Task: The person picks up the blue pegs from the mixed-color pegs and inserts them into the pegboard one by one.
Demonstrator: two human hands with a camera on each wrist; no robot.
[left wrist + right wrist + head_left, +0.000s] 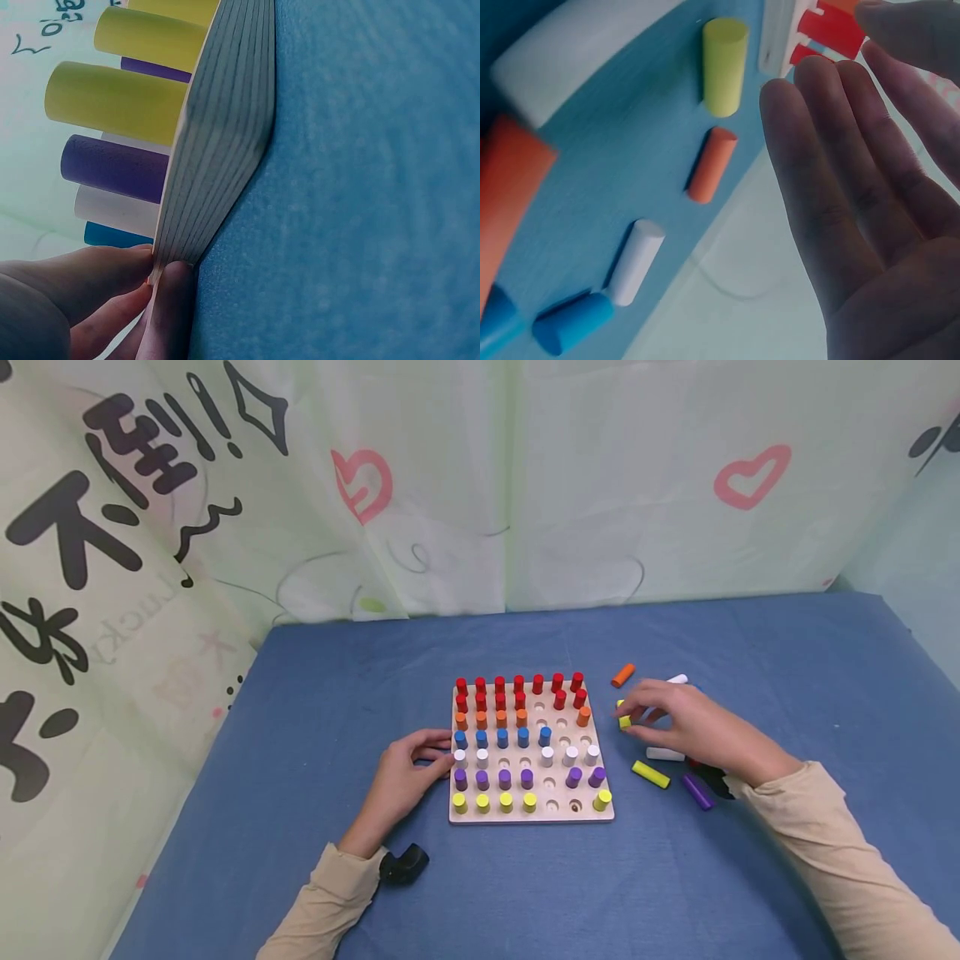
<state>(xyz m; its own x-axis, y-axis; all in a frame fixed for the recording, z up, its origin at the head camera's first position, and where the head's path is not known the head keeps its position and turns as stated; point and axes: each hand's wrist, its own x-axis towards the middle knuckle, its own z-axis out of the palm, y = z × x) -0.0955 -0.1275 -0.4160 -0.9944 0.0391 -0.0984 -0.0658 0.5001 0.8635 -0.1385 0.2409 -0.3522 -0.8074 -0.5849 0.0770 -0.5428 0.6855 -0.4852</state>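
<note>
A square wooden pegboard (540, 821) lies on the blue cloth, with rows of red, orange, blue, white, purple and yellow pegs in it. Several of its holes are bare. My left hand (401, 777) touches the board's left edge with thumb and fingertips; the left wrist view shows the fingertips (176, 289) against the layered side. Right of the board, my right hand (678, 727) hovers over loose pegs, fingers fairly straight. Its fingertips overlap a yellow peg (624, 722) in the head view. In the right wrist view that yellow peg (725, 67) lies apart from the fingers.
Around my right hand lie an orange peg (623, 675), a white peg (665, 754), another yellow peg (651, 774) and a purple peg (698, 792). Blue pegs (574, 322) show in the right wrist view. A printed curtain (562, 527) hangs behind the table.
</note>
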